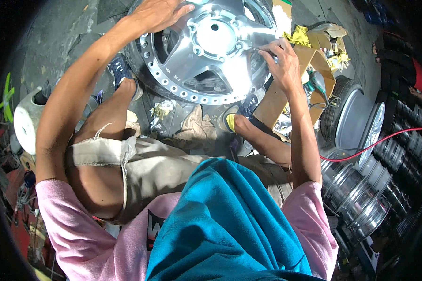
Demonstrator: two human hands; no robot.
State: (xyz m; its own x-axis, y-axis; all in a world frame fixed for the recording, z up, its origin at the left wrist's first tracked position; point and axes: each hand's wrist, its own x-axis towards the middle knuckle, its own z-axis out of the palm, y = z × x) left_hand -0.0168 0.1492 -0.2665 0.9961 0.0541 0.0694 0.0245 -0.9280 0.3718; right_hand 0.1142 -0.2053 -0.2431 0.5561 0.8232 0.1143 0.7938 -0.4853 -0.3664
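Observation:
A large silver alloy wheel (229, 70) lies face up between my feet, with broad polished spokes and a ring of small holes round its rim. My left hand (160, 15) rests on its upper left, fingers stretched over a spoke; the top edge of the picture cuts off part of them. My right hand (283, 61) is at the wheel's right side, with thumb and fingers pinched together beside one of the bolt holes (239, 45) round the hub. A thin piece seems to stick out from that pinch toward the hole, but it is too small to name.
An open cardboard box (272, 105) with a green-handled tool (318, 82) stands right of the wheel. Beyond it are a tyre (344, 91), a red hose (356, 157) and stacked rims (356, 201). Crumpled brown paper (197, 126) lies near my feet. A white rounded container (26, 122) stands left.

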